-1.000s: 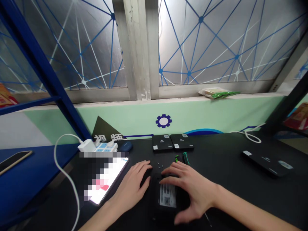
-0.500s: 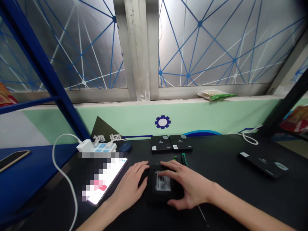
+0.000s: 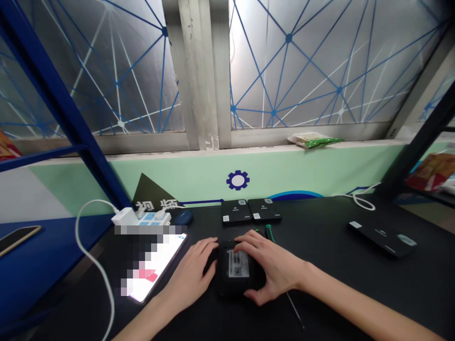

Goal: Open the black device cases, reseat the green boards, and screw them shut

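A black box-shaped device (image 3: 231, 282) with a silver printed label lies flat on the black table between my hands. My left hand (image 3: 195, 267) rests palm down beside its left edge, fingers stretched and thumb apart; whether the fingertips touch the device is unclear. Over the right side of the device curves my right hand (image 3: 266, 265), its fingertips at the top and far edge and its thumb at the near right corner. Behind the right hand a green-and-black handle (image 3: 270, 232) sticks out. A thin metal rod (image 3: 295, 310) lies below the right wrist.
Two flat black boxes (image 3: 236, 211) stand side by side at the back, and another black box (image 3: 382, 238) lies right. On the left are a lit phone (image 3: 159, 267), a power strip (image 3: 152, 218), a dark blue rounded case (image 3: 184, 217) and a white cable (image 3: 93, 258).
The fingers of my right hand have drawn in a little over the device. My left hand stays beside it. The whole view has shifted slightly.
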`<state>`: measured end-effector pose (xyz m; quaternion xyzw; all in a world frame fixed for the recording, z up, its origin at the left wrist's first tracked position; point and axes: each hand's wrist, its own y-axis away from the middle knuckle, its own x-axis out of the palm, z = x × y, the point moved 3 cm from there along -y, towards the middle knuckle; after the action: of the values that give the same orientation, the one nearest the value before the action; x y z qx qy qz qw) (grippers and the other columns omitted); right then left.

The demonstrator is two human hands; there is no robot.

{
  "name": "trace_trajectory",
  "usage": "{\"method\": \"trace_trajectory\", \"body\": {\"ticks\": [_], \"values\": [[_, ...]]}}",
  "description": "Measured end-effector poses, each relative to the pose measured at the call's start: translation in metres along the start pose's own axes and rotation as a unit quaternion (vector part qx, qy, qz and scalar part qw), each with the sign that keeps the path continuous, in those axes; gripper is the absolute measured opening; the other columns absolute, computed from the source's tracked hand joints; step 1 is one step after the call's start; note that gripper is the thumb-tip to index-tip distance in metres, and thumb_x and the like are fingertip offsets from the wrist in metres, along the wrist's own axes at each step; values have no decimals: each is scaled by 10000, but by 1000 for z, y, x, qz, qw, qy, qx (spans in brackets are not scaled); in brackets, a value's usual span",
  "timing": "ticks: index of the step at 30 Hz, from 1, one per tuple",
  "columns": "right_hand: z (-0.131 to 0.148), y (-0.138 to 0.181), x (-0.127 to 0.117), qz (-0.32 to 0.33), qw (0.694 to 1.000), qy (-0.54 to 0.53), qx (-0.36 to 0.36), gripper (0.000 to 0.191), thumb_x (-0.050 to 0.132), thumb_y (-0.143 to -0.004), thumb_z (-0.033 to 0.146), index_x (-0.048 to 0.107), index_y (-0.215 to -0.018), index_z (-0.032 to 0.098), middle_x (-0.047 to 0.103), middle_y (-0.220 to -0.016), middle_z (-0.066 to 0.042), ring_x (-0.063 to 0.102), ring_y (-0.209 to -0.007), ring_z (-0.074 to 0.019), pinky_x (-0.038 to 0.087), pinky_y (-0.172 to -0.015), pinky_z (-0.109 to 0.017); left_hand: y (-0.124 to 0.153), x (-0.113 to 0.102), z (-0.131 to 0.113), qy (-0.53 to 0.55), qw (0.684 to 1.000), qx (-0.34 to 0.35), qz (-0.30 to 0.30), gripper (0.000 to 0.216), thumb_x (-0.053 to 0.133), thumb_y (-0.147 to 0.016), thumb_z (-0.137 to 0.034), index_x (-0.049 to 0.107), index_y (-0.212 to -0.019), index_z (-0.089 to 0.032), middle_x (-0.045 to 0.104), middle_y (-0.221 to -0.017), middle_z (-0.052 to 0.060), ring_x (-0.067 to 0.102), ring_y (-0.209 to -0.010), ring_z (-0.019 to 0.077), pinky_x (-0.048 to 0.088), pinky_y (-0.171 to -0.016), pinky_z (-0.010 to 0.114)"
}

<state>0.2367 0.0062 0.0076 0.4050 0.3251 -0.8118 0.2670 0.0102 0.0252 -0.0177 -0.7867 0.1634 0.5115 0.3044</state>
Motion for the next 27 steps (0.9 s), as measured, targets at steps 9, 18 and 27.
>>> {"method": "trace_trajectory", "body": {"ticks": [9, 18, 27], "values": [[-9, 6, -4, -34, 999, -23, 0, 740, 806, -563, 375, 506, -1211, 179, 548, -1236, -145, 478, -1184, -336, 430, -1012, -481, 2, -2, -1, 5, 1000, -5, 15, 290, 476, -983, -233, 553, -1262, -252, 569, -1387, 66, 543, -1267, 264, 471, -1047, 463], [-4, 8, -3, 3, 1000, 13, 29, 740, 811, -602, 447, 547, -1228, 151, 501, -1366, -179, 476, -1214, -342, 427, -1035, -471, 1, -3, -2, 6, 1000, -7, 19, 301, 477, -983, -232, 548, -1273, -262, 554, -1404, 57, 524, -1287, 256, 454, -1063, 454], [2, 5, -5, 19, 998, 59, 34, 889, 753, -655, 652, 553, -1372, 165, 529, -1373, -175, 501, -1177, -356, 393, -1044, -517, 2, -2, -1, 0, 1000, -7, 26, 306, 475, -984, -230, 538, -1282, -263, 548, -1409, 54, 515, -1295, 254, 441, -1072, 463]]}}
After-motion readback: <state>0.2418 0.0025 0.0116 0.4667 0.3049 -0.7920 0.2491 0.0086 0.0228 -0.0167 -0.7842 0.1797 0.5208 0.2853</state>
